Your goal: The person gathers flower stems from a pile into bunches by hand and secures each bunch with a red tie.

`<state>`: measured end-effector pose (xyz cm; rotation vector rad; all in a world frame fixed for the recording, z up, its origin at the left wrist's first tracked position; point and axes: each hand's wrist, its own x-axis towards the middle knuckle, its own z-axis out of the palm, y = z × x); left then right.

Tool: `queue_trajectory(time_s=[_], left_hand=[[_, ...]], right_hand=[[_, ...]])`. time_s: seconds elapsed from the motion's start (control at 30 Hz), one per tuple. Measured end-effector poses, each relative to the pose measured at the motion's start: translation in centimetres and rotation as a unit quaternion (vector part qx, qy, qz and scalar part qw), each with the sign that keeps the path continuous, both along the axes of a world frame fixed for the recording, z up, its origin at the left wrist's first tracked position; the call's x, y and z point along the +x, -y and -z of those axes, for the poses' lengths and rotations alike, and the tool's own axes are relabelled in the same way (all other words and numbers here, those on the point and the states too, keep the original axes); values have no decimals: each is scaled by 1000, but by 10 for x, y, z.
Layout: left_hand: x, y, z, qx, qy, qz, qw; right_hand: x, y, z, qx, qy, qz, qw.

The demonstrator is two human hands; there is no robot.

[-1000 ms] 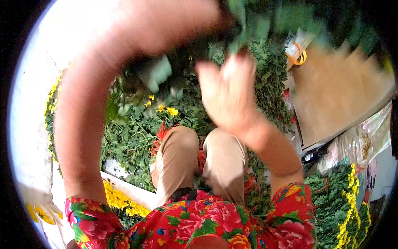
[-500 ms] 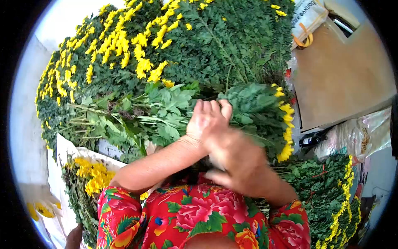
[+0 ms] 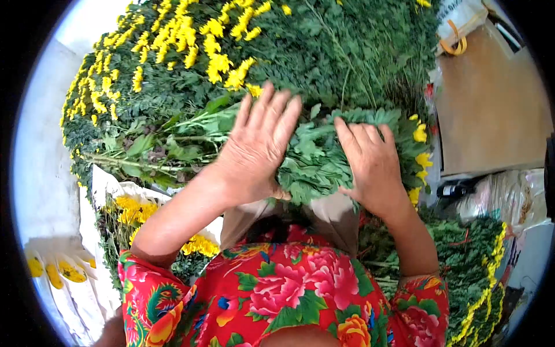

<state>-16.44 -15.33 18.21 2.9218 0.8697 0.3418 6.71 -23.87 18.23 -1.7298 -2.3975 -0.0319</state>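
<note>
A leafy bunch of yellow chrysanthemums (image 3: 315, 156) lies crosswise over the knees, its stems to the left and its yellow blooms to the right. My left hand (image 3: 254, 147) rests flat on the stem side of the bunch, fingers spread and pointing up. On the bloom side lies my right hand (image 3: 373, 165), its fingers apart on the leaves. Neither hand is closed round the stems. Just beyond the bunch a large heap of yellow chrysanthemums (image 3: 231, 46) spreads out.
A brown board (image 3: 491, 110) stands at the right, with a white bag (image 3: 462, 17) above it. Below the board are a dark bottle (image 3: 454, 189) and clear plastic wrap (image 3: 509, 196). More bunches (image 3: 462, 254) lie at the lower right; wrapped yellow flowers (image 3: 136, 211) are at the lower left.
The bunch came down across the lap between the first and second frames. Since then my hands have moved apart, the right one onto the bloom side, and both now have spread fingers.
</note>
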Motion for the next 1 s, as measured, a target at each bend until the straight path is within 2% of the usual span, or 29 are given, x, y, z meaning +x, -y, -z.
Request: queue_trajectory(time_s=[0.03,0.07,0.17,0.27,0.37,0.43,0.47,0.53,0.57,0.6,0.63,0.67,0.77,0.8,0.87,0.93,1.0], left_hand=[[8,7,8,-10,-89,-20,996],[8,9,17,30,-69,-27,997],[11,15,34,49,-32,-30,998],[16,17,34,21,-12,-45,999],[18,12,33,9,-34,-42,998],[17,10,36,9,-21,-34,999],[18,9,36,6,-13,-29,999],[18,6,36,2,-45,-42,998],[19,5,36,-4,-37,-41,998],[20,4,35,-11,-30,-39,999],[13,2,34,-4,-6,-18,1000],[17,4,28,-11,-30,-32,999],[17,2,30,-28,-20,-22,999],[18,2,32,-31,-17,-32,999],[18,4,29,-21,-22,-28,999],[23,7,26,-6,-9,-24,1000],[23,9,22,-55,-18,-52,997]], right_hand=[[1,0,6,40,30,0,999],[0,1,10,60,38,5,997],[1,4,18,104,52,4,993],[11,8,17,99,46,-9,994],[32,29,-24,90,-205,-47,974],[65,55,-31,181,-385,79,902],[89,68,-23,246,-474,191,824],[166,91,19,257,-380,316,830],[188,110,52,148,-279,484,816],[205,127,97,37,-176,538,824],[219,152,165,17,-161,513,843],[226,174,237,-92,-143,541,824],[226,244,440,-100,-194,518,827],[195,236,451,-64,-235,627,740],[190,208,436,-72,-227,638,732],[192,193,434,-104,-192,678,702],[203,182,427,-122,-176,712,669]])
